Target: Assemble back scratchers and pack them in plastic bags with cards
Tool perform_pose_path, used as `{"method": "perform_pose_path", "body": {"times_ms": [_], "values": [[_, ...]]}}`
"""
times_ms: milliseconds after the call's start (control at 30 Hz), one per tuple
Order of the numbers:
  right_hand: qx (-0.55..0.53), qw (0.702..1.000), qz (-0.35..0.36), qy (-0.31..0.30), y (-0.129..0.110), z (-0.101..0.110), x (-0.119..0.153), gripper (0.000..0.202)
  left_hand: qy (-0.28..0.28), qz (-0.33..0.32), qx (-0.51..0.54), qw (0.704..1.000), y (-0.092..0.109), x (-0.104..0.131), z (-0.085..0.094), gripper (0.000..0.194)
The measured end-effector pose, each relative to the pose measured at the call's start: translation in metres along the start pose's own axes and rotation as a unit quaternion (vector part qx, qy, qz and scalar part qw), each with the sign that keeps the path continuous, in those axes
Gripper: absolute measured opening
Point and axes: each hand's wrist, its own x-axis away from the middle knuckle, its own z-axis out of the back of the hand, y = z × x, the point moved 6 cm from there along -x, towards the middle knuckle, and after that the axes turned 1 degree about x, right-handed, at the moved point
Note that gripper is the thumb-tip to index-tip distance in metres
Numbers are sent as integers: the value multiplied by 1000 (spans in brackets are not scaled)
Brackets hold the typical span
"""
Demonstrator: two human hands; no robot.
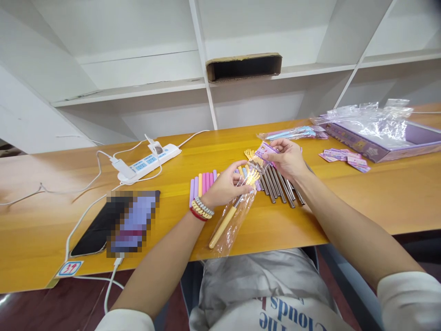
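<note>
My left hand (227, 185) grips a clear plastic bag (237, 220) near its top. Inside the bag lies a back scratcher (223, 226) with a yellow handle and a yellow claw head, tilted toward the table's front edge. My right hand (286, 158) pinches a purple printed card (267, 151) at the bag's mouth; whether the card is inside the bag cannot be made out. Beneath and behind my hands, pink, purple and yellow handles (204, 183) lie in a row, with several metal rods (275, 184) to their right and more yellow claw heads (248, 154).
A power strip (149, 163) with cables and two phones (99, 225) are at the left. Bagged items (292, 133), printed cards (344, 157) and a purple box (386, 149) holding plastic bags are at the right. White shelving (179, 89) stands behind.
</note>
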Motion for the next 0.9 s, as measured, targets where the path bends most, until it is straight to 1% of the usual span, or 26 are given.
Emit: {"method": "perform_pose_path", "body": {"times_ms": [233,300,400,500,700,900], "values": [[-3,999,-26,-24,-1,-3,2,37,2,0,13,1000,-1,1,0,69],[-9,999,-31,-23,-2,-3,2,30,6,-1,10,1000,-1,1,0,70],[-28,999,-40,-4,-2,0,0,16,7,-1,11,1000,0,1,0,71],[-37,999,-39,5,-1,2,-1,11,4,3,18,1000,0,1,0,71],[-59,997,-56,-12,-1,-2,0,18,2,3,15,1000,1,1,0,71],[-45,996,-74,-2,2,-1,1,25,-2,5,9,1000,0,2,-1,71]]}}
